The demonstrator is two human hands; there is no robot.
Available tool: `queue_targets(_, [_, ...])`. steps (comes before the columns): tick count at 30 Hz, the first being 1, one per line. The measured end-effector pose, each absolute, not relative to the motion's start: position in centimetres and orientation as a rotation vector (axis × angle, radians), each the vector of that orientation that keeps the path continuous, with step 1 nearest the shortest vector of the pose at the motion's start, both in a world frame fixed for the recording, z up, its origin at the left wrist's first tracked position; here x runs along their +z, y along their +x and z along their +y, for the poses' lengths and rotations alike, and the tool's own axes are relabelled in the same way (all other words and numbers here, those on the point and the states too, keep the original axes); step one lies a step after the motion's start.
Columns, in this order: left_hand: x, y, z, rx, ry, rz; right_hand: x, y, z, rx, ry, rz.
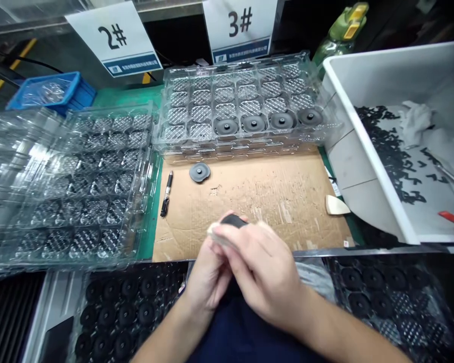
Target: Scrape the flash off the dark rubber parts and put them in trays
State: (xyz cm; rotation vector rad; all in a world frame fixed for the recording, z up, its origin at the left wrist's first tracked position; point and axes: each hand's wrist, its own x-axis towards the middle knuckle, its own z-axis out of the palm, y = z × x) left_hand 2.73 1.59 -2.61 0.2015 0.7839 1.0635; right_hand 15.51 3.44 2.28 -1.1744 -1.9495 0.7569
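My left hand point(206, 277) and my right hand point(267, 269) come together over the front edge of the cardboard. My left hand is closed around a black part point(233, 220), mostly hidden by the fingers. Pinched in my right hand against it is a thin pale piece point(223, 239), whose kind I cannot make out. Beyond them on the cardboard point(257, 189) lies a dark grey disc point(199, 172) with a small peg at its centre. The clear plastic tray point(219, 108) behind holds several similar discs in its front row.
Stacked clear trays point(98, 176) stand at left, and a pen point(167, 194) lies beside them. At right are a pale wedge-shaped piece point(336, 205) and a white bin point(378, 166) with small black pieces. More disc-filled trays point(126, 312) sit below the table edge.
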Motion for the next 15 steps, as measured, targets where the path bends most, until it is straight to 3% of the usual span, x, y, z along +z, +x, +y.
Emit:
queue_targets(3, [-2.3, 2.6, 1.6, 1.085, 0.235, 0.841, 3.1, 14.9, 3.3, 0.888, -1.16, -2.087])
queue_targets(8, [-1.7, 1.7, 1.5, 1.022, 0.311, 0.8, 2.3, 14.5, 3.1, 0.662, -1.103, -1.939])
queue_targets(12, [-1.6, 1.1, 1.4, 1.024, 0.34, 0.855, 2.4, 14.1, 2.8, 0.857, -1.028, -1.965])
queue_targets(15, [-1.5, 1.5, 1.5, 0.974, 0.368, 0.872, 2.7, 13.9, 3.6, 0.675, -1.11, -1.936])
